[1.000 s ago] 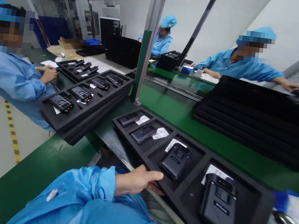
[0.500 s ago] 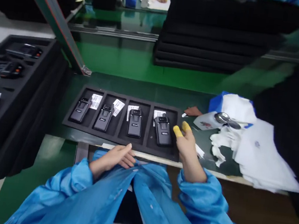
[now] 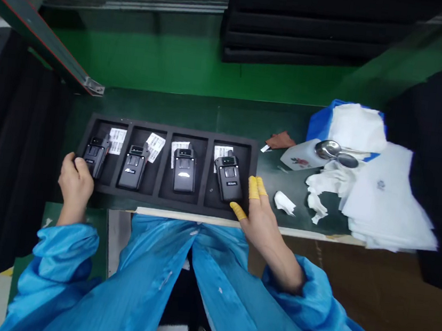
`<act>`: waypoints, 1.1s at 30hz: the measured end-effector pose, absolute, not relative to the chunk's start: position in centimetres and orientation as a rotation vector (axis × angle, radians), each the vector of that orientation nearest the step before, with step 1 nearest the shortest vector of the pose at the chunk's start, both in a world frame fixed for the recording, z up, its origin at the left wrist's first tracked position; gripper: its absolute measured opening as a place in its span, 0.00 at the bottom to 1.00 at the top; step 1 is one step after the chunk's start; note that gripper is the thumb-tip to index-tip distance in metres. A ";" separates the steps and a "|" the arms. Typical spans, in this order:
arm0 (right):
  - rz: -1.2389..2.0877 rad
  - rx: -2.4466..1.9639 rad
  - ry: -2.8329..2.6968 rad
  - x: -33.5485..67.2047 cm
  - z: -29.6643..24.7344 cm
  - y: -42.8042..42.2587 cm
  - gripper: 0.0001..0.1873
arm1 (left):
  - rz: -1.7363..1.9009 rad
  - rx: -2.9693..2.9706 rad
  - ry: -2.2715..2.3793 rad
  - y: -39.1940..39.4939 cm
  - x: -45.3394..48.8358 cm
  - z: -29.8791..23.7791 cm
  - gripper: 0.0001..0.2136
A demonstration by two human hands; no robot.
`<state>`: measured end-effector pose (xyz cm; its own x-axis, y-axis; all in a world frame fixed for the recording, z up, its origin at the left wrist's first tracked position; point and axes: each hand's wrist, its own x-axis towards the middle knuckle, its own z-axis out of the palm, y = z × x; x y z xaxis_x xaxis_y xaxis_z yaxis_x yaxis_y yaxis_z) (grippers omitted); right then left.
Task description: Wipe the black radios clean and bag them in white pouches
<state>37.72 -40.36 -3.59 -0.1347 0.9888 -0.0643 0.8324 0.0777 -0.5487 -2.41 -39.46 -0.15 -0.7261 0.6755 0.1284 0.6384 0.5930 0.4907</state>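
Note:
A long black foam tray (image 3: 161, 171) lies along the bench's front edge, with one handheld radio in each compartment. The radios include the leftmost one (image 3: 96, 156), two middle ones (image 3: 132, 168) and the rightmost one (image 3: 229, 180); each lies face-down or back-up beside a white barcode label (image 3: 117, 141). My left hand (image 3: 76, 182) is curled round the tray's left front corner, fingertips close to the leftmost radio. At the other end my right hand (image 3: 261, 213), with yellow finger cots, grips the right front corner, thumb at the front and fingers along the side.
Right of the tray lie a brown cloth scrap (image 3: 280, 140), a bottle (image 3: 303, 155), crumpled tissue (image 3: 332, 182), a blue tissue box (image 3: 320, 121) and white bags (image 3: 389, 202). Black foam trays stack at the back (image 3: 302, 30) and left (image 3: 12, 161). A metal post (image 3: 48, 31) rises at left.
My left hand has moved from in front of the tray to its left corner. My right hand has come onto the right corner, and the tray now sits straighter. The view has tilted down.

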 end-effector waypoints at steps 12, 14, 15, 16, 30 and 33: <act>0.622 -1.751 -2.156 40.1 -2.9 -38.9 0.32 | 0.764 1.277 2.650 -41.3 0.0 1.6 0.19; 0.509 -1.765 -2.161 39.8 -2.7 -38.7 0.31 | 0.817 1.411 2.666 -41.1 0.9 2.0 0.18; 0.433 -1.782 -2.162 39.5 -2.7 -38.5 0.30 | 0.862 1.535 2.644 -40.9 1.7 2.1 0.17; 0.362 -1.797 -2.166 39.2 -2.8 -38.4 0.29 | 0.921 1.685 2.588 -40.6 2.6 2.1 0.17; 0.143 -1.818 -2.068 36.1 -4.3 -39.4 0.23 | 0.345 2.188 2.033 -39.0 16.5 -0.5 0.30; 0.175 -1.641 -1.965 35.9 -4.2 -39.7 0.21 | 0.203 2.199 2.023 -38.7 16.6 -0.5 0.33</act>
